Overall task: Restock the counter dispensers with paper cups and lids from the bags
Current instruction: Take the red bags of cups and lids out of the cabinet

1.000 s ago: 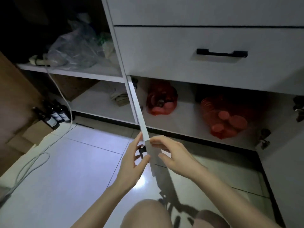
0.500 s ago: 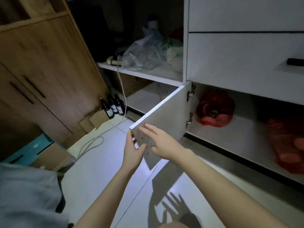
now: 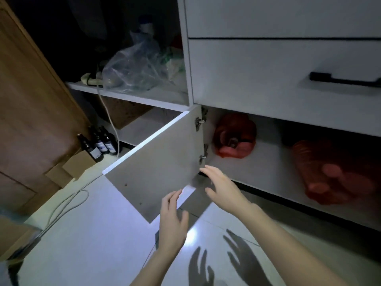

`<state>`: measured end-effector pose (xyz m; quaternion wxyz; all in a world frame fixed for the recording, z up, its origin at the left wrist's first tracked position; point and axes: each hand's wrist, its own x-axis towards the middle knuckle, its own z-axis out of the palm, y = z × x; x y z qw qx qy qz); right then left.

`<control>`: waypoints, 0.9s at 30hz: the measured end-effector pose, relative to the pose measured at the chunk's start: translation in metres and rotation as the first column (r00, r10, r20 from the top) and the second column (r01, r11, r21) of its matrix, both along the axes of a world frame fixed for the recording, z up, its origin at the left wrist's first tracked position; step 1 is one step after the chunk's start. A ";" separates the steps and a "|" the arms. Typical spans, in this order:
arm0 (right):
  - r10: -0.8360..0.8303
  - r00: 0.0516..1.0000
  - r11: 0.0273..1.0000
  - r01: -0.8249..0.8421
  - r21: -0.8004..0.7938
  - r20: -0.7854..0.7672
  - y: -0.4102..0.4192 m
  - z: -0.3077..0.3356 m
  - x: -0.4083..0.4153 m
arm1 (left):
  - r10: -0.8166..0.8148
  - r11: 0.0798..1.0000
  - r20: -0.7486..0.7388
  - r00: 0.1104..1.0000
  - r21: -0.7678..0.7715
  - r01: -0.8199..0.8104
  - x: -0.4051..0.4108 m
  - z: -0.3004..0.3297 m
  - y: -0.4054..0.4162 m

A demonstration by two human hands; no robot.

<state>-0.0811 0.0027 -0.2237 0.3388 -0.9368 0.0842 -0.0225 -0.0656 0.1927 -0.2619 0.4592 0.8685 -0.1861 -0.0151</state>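
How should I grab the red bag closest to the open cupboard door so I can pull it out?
Probably best to grip the bunched, knotted part of the nearer red bag, which faces the front of the shelf. Come straight in from the front with the right hand, which is nearest the opening. The open cabinet door blocks the left side, and the drawer overhangs from above.

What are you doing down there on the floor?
A person is crouched at a low cupboard with its door swung open. Both hands are open and off it: the left hand by the door's bottom edge, the right hand near the hinges. Inside sit two red bags, neither picked up yet.
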 end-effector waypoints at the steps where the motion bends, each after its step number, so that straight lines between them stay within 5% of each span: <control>1: -0.056 0.998 0.998 0.056 -0.015 -0.024 -0.020 -0.005 -0.009 | -0.072 0.997 -0.003 0.997 0.010 0.072 0.008 -0.004 -0.020; 8: -0.391 0.902 0.918 0.367 -0.150 -0.182 -0.146 -0.043 -0.067 | -0.396 0.857 -0.076 0.915 0.328 0.398 0.105 -0.041 -0.189; 15: -0.565 0.788 0.820 0.505 -0.270 -0.243 -0.216 -0.086 -0.090 | -0.475 0.711 -0.072 0.877 0.557 0.430 0.174 -0.090 -0.312; 22: -0.551 0.801 0.834 0.517 -0.193 -0.234 -0.215 -0.124 -0.083 | -0.515 0.530 -0.202 0.833 0.688 0.495 0.200 -0.123 -0.335; 27: -0.542 0.805 0.840 0.519 -0.157 -0.240 -0.204 -0.125 -0.080 | -0.545 0.588 -0.183 0.818 0.612 0.529 0.182 -0.137 -0.297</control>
